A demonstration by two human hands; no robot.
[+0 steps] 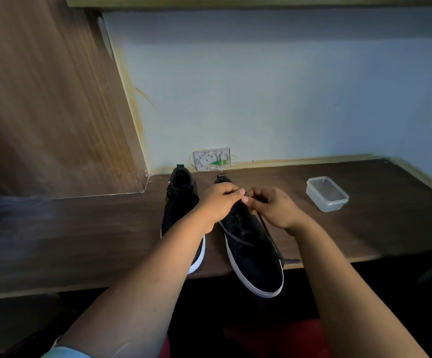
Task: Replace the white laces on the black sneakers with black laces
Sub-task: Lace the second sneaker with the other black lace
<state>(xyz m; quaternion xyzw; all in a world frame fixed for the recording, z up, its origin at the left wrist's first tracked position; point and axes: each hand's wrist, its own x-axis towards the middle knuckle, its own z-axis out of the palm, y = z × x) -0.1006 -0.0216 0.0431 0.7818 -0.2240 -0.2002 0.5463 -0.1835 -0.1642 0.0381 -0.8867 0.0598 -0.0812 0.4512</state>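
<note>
We see two black sneakers side by side on a dark wooden desk (80, 241), toes toward the near edge and heels toward the far edge by the wall. The right sneaker (255, 257) has its toe past the near edge, over the dark space below. The left sneaker (181, 202) sits further back, and our left forearm hides much of its toe and near side; only a strip of white sole shows there.

Both our hands meet above the tongue end of the right sneaker. The left hand (218, 205) has its fingers curled with thumb and forefinger pressed together, and the right hand (274, 208) is curled likewise, fingertips almost touching the left's. They seem to pinch the black lace (238, 237) between them, but the pinch itself is too small and dark for us to make out exactly. One strand of lace crosses the top of the right sneaker slantwise; another runs down its right side toward the near edge, where its end is lost against the dark wood. The eyelets and lacing blend into the black upper.

A clear lidded box (327, 193) stands well apart toward the right end of the desk. At the far edge a small white wall plate (211, 158) with thin wires is blurred.
</note>
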